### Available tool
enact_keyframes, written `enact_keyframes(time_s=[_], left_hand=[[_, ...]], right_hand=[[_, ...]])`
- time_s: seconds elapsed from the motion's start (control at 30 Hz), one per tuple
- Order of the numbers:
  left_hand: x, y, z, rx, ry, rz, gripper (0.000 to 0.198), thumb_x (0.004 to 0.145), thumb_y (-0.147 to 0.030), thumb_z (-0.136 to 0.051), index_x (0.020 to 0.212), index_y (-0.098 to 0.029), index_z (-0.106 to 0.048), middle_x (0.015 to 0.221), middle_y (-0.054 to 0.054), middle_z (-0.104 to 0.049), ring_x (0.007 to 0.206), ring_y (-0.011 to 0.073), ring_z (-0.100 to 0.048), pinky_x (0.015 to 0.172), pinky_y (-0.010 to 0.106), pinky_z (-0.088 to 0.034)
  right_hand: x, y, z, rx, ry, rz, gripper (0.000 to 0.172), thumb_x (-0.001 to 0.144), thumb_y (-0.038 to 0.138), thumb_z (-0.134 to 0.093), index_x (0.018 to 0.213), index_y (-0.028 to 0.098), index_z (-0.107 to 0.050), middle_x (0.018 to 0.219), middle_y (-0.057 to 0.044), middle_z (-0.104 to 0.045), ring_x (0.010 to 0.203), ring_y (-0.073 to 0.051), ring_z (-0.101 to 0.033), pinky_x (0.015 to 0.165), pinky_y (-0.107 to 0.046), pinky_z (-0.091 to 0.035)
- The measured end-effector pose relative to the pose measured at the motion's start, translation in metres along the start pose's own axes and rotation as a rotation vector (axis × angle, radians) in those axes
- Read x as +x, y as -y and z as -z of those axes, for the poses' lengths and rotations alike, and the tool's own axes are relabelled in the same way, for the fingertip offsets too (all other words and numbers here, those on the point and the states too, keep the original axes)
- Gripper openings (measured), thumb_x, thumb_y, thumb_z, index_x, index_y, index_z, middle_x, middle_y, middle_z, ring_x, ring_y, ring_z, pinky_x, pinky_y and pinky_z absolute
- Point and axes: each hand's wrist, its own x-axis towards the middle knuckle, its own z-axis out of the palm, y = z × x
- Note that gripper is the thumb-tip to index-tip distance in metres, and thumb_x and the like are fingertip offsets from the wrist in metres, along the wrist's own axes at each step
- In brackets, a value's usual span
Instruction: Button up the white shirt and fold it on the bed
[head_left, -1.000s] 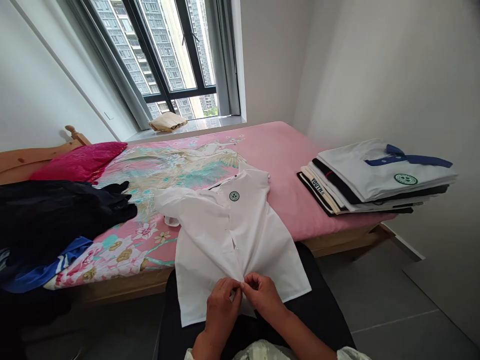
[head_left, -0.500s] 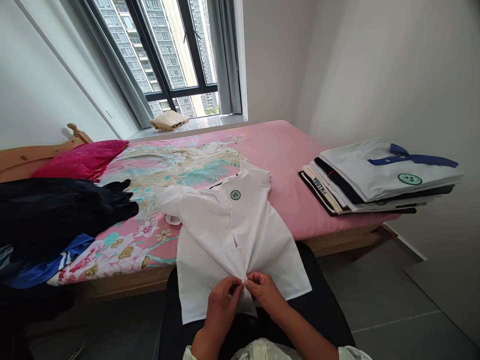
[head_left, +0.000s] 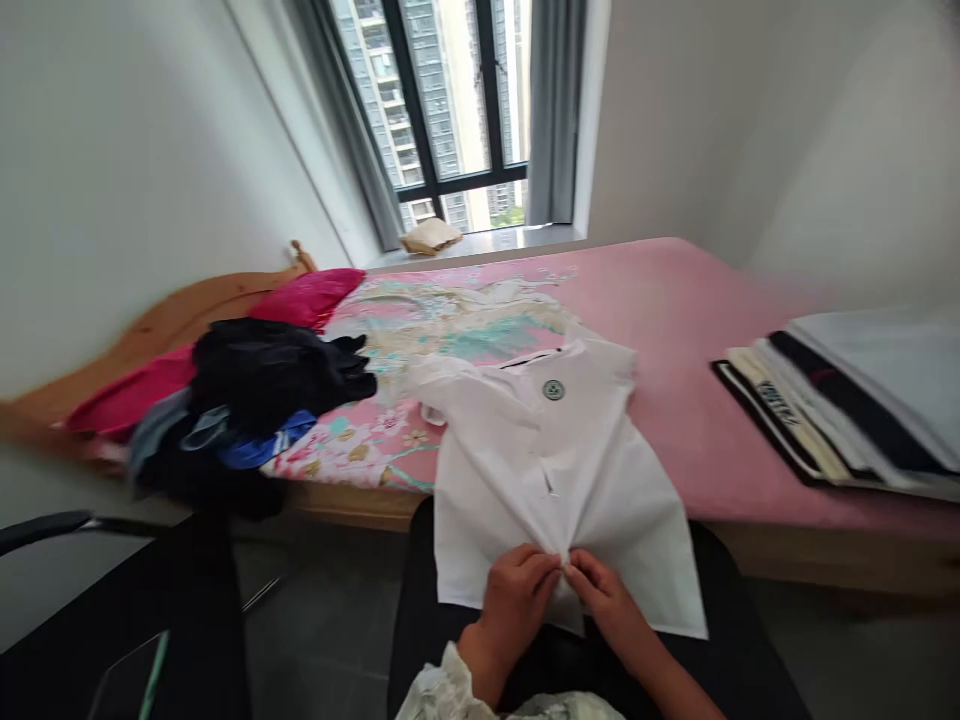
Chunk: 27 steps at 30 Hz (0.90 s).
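A white short-sleeved shirt [head_left: 487, 480] with a round green badge lies front up, its top part on the bed and its lower part across my dark-clad lap. My left hand [head_left: 517, 595] pinches the front placket near the hem. Fingertip to fingertip beside it, my right hand [head_left: 604, 595] pinches the same spot, and the cloth gathers in folds toward both. Whether a button sits between the fingers is hidden. Higher up the placket there is a small gap in the cloth.
On the bed [head_left: 660, 290], a stack of folded clothes [head_left: 840, 400] stands at right. A dark heap of clothes [head_left: 277, 375] lies at left near a magenta pillow [head_left: 311, 298]. A black chair [head_left: 187, 600] is at lower left. A beige folded cloth [head_left: 431, 236] rests on the windowsill.
The view has swung left, so the bed and shirt appear further right and the chair has come into sight. Both hands still pinch the placket at the same place.
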Motion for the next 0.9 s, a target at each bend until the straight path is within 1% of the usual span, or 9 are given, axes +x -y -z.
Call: enact_keyframes(time_s=[0.2, 0.3, 0.37, 0.47, 0.53, 0.57, 0.63, 0.73, 0.9], left_hand=[[-0.002, -0.004, 0.0, 0.157, -0.03, 0.011, 0.013, 0.087, -0.024, -0.048, 0.085, -0.022, -0.061, 0.079, 0.002, -0.064, 0.073, 0.0161, -0.059, 0.064, 0.028, -0.045], [-0.004, -0.002, 0.003, 0.146, -0.057, 0.008, 0.017, 0.088, -0.027, -0.048, 0.078, -0.022, -0.059, 0.074, 0.001, -0.062, 0.07, 0.0153, -0.058, 0.063, 0.027, -0.045], [-0.006, 0.007, 0.007, 0.144, -0.146, 0.049, 0.02, 0.089, -0.029, -0.046, 0.076, -0.022, -0.059, 0.076, 0.002, -0.061, 0.075, 0.016, -0.058, 0.068, 0.028, -0.046], [-0.013, 0.038, 0.021, 0.164, -0.416, 0.235, 0.017, 0.085, -0.032, -0.049, 0.092, -0.019, -0.058, 0.096, 0.009, -0.062, 0.097, 0.0221, -0.057, 0.087, 0.037, -0.044], [-0.019, 0.066, 0.033, 0.17, -0.528, 0.472, 0.036, 0.079, -0.035, -0.054, 0.108, -0.014, -0.053, 0.113, 0.015, -0.058, 0.11, 0.0281, -0.052, 0.094, 0.044, -0.04], [-0.022, 0.08, 0.038, 0.151, -0.522, 0.613, 0.046, 0.076, -0.037, -0.055, 0.115, -0.012, -0.05, 0.118, 0.017, -0.056, 0.112, 0.0304, -0.051, 0.095, 0.046, -0.04], [-0.028, 0.103, 0.049, 0.028, -0.425, 0.822, 0.055, 0.071, -0.04, -0.057, 0.118, -0.013, -0.05, 0.118, 0.016, -0.059, 0.111, 0.0322, -0.052, 0.094, 0.047, -0.04], [-0.036, 0.12, 0.063, -0.329, -0.326, 0.849, 0.046, 0.065, -0.048, -0.056, 0.098, -0.016, -0.061, 0.099, 0.011, -0.068, 0.092, 0.0289, -0.062, 0.083, 0.041, -0.047], [-0.058, 0.117, 0.078, -0.666, -0.468, 0.877, 0.05, 0.051, -0.054, -0.068, 0.085, -0.018, -0.063, 0.08, 0.006, -0.071, 0.076, 0.0251, -0.065, 0.067, 0.034, -0.052]], right_hand=[[-0.003, -0.009, -0.004, -0.041, 0.029, -0.005, 0.035, 0.083, 0.051, -0.05, 0.083, 0.016, -0.058, 0.074, -0.001, -0.056, 0.069, -0.016, -0.049, 0.065, -0.025, -0.041], [-0.005, -0.006, -0.007, -0.073, -0.021, 0.014, 0.036, 0.082, 0.052, -0.051, 0.08, 0.016, -0.059, 0.071, -0.001, -0.056, 0.068, -0.016, -0.05, 0.066, -0.026, -0.043], [-0.006, -0.007, -0.006, -0.081, -0.099, -0.001, 0.038, 0.081, 0.054, -0.052, 0.08, 0.017, -0.06, 0.067, -0.001, -0.055, 0.065, -0.016, -0.051, 0.063, -0.026, -0.044], [-0.005, -0.01, 0.003, -0.082, -0.269, -0.043, 0.043, 0.078, 0.058, -0.052, 0.086, 0.017, -0.062, 0.063, 0.0, -0.055, 0.058, -0.016, -0.051, 0.055, -0.025, -0.043], [-0.004, -0.01, 0.012, -0.098, -0.372, -0.04, 0.045, 0.077, 0.059, -0.052, 0.092, 0.017, -0.061, 0.066, -0.001, -0.057, 0.059, -0.016, -0.052, 0.053, -0.026, -0.043], [-0.003, -0.008, 0.015, -0.116, -0.406, -0.026, 0.044, 0.078, 0.058, -0.052, 0.094, 0.017, -0.06, 0.069, -0.002, -0.058, 0.061, -0.017, -0.054, 0.055, -0.026, -0.044], [0.002, 0.0, 0.019, -0.171, -0.433, 0.025, 0.042, 0.081, 0.055, -0.05, 0.096, 0.017, -0.059, 0.075, -0.003, -0.06, 0.066, -0.018, -0.055, 0.06, -0.027, -0.046], [0.014, 0.02, 0.016, -0.301, -0.401, 0.16, 0.034, 0.085, 0.048, -0.048, 0.095, 0.018, -0.06, 0.087, -0.006, -0.062, 0.073, -0.018, -0.057, 0.068, -0.028, -0.046], [0.057, 0.057, 0.012, -0.448, -0.342, 0.373, 0.025, 0.089, 0.037, -0.043, 0.094, 0.019, -0.06, 0.095, -0.007, -0.062, 0.086, -0.019, -0.057, 0.074, -0.03, -0.046]])
